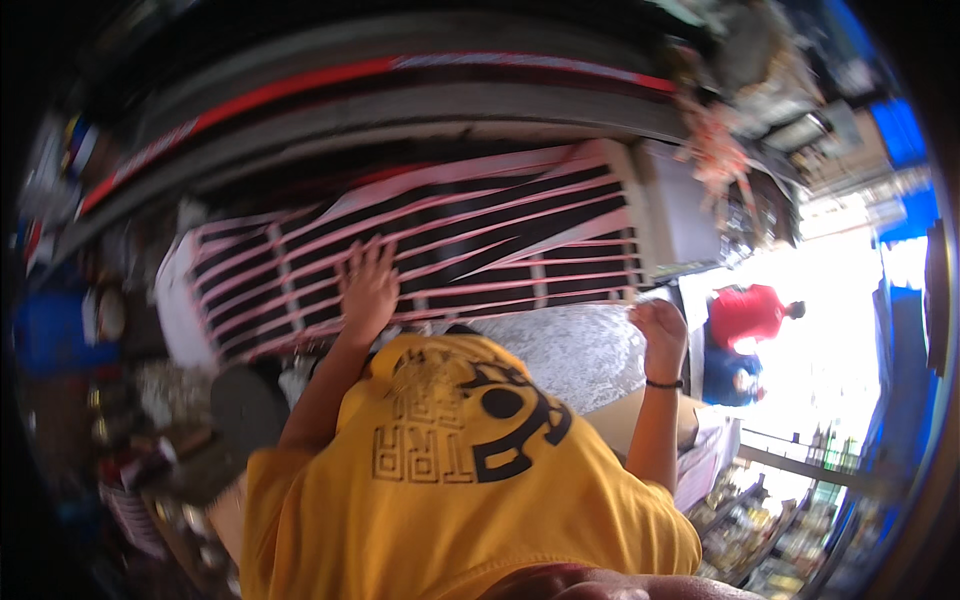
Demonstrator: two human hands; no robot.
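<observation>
In front of me lies a long panel [420, 262] of black strips between pink and white bands, slanting up to the right, with pale borders at both ends. My left hand [370, 285] rests on its near left part, palm down and fingers spread. Off the panel's near right corner is my right hand [663, 325], a dark band round its wrist. Its fingers are curled in, and whatever they may pinch is hidden. Some of the strips toward the right look loose and cross over one another.
A dark beam with a red stripe [330, 75] runs behind the panel. White mottled sheeting [565, 350] lies between me and the panel. A person in a red top [745, 317] is at the bright opening on the right. Shelves of bottles [790, 530] stand at lower right.
</observation>
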